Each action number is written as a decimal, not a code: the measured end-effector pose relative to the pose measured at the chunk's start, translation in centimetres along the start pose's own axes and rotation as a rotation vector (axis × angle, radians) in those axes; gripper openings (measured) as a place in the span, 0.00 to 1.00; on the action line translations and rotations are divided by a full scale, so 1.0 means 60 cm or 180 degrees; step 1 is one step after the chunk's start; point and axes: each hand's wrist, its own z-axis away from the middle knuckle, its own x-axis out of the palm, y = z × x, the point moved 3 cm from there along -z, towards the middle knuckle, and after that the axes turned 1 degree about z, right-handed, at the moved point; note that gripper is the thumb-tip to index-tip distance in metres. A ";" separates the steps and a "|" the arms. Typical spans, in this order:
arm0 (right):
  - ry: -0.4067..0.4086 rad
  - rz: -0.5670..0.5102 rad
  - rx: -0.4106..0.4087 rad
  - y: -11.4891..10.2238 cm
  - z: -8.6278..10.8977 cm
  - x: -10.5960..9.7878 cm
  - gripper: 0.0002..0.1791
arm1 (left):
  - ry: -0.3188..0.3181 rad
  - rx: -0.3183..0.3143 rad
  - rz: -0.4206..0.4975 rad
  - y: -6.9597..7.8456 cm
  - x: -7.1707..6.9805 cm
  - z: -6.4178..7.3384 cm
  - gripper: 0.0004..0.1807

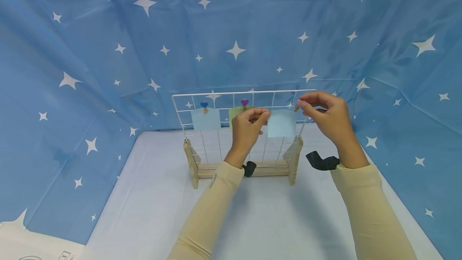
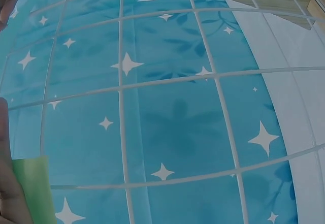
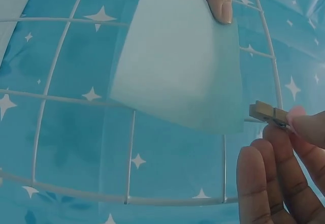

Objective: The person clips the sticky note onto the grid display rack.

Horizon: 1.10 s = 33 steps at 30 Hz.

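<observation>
A light blue paper note (image 1: 282,123) lies against the white wire grid (image 1: 231,92), and my left hand (image 1: 248,131) pinches its upper left corner between thumb and fingers. My right hand (image 1: 326,117) holds a small wooden clothespin (image 3: 268,113) with a pink decoration, just off the note's upper right edge. In the right wrist view the clothespin and note stand apart. A blue note (image 1: 205,120) hangs at the grid's left under a blue heart clothespin (image 1: 204,105). Beside it a green note (image 1: 234,112) hangs under a purple heart clothespin (image 1: 244,102), partly hidden by my left hand.
The grid stands in a wooden base (image 1: 272,170) with two upright feet on a white tabletop (image 1: 151,212). Behind and on both sides hangs a blue cloth (image 1: 216,23) with white stars. A pale printed item (image 1: 36,244) lies at the lower left.
</observation>
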 end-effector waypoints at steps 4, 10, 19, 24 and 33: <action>-0.0055 0.0070 -0.0064 -0.003 -0.005 0.002 0.12 | 0.0038 -0.0014 -0.0001 0.000 0.001 -0.001 0.09; -0.0199 0.0077 -0.0013 -0.005 -0.011 0.007 0.12 | 0.0127 -0.0028 0.0014 0.001 0.004 0.000 0.09; -0.0133 0.0115 0.0016 -0.009 -0.014 0.004 0.12 | 0.0251 0.0014 -0.0014 0.002 0.010 0.000 0.10; -0.0113 0.0098 -0.0088 -0.012 -0.016 0.007 0.10 | 0.0296 0.0094 -0.0142 0.006 0.013 -0.002 0.10; 0.0183 0.0188 -0.0439 -0.019 -0.020 0.016 0.04 | 0.0403 0.0271 -0.0314 0.009 0.018 -0.004 0.09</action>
